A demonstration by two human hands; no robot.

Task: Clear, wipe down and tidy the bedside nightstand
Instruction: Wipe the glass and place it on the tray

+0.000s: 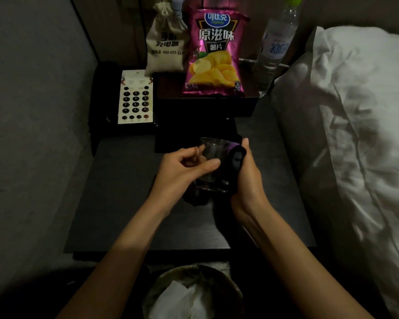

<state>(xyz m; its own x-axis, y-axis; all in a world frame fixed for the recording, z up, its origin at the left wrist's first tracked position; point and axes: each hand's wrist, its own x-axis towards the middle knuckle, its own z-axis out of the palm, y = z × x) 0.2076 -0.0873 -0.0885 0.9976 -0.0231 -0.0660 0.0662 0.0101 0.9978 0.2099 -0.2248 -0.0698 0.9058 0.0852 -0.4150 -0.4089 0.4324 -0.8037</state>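
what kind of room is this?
Probably a hotel bedroom: a dark nightstand beside a bed with a white pillow, a desk phone, and a printed charger pouch.

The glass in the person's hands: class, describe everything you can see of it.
The glass is a clear, short tumbler, seemingly empty, held above the dark nightstand, tilted with its rim away from the camera. The left hand grips its left side, thumb across the wall; the right hand presses a dark cloth against its right side. Its thick base catches light.
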